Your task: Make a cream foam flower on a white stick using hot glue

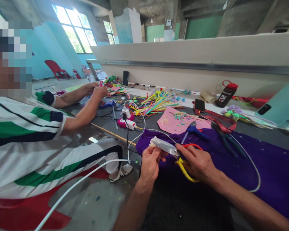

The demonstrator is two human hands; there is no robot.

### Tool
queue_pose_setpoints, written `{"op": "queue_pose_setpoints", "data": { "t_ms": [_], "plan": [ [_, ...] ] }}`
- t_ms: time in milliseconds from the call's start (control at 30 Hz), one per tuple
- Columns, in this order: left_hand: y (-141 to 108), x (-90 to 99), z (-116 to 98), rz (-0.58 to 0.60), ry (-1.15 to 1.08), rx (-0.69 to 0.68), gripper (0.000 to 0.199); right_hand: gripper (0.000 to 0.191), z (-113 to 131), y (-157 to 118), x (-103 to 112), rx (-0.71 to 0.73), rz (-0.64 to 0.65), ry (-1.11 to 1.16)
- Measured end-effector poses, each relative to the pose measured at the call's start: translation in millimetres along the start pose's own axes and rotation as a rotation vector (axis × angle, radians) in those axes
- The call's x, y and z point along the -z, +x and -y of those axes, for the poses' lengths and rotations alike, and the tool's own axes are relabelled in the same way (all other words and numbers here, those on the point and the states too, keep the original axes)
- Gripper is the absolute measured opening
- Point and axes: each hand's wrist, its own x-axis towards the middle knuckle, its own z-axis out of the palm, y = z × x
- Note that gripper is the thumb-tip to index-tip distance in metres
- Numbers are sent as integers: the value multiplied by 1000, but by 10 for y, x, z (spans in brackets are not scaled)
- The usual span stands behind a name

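Between the fingertips of my left hand (149, 163) is a small cream-coloured fluffy piece (153, 142), its exact kind unclear. My right hand (199, 162) grips scissors (167, 147) with one red and one yellow handle loop. Their blades reach left and lie against the cream piece. Both hands are above a purple cloth (231, 154) draped over the table edge. Just beyond my right hand, a blue glue gun (195, 131) rests on the cloth beside dark-handled pliers (227, 141).
A pink sheet (170, 122) bears small coloured bits. Behind it lie several fuzzy craft stems (156, 102). A power strip (126, 122) with white cables sits left, one cable looping near my arms. A co-worker (38, 128) sits at left. A phone (199, 105) and bottle (226, 93) stand farther back.
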Motion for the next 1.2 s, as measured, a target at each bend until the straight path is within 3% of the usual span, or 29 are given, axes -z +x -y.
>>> {"op": "queue_pose_setpoints", "data": {
  "t_ms": [200,400,600,733,1000,1200],
  "plan": [
    [-4,-3,-16,7,14,13,20,54,-24,-16,-9,9,14,7],
    [1,-12,-47,35,-9,25,19,57,-50,-52,-59,-32,37,167],
    [14,5,-112,95,-74,116,17,52,-70,74,130,-287,152,538],
    [23,19,-156,169,-122,191,17,50,-99,117,195,-405,205,644],
    [21,18,-164,185,-154,230,19,53,-43,57,115,-241,113,466],
    [6,-1,-156,168,-84,190,21,52,-41,60,106,-263,116,492]
  ]
}}
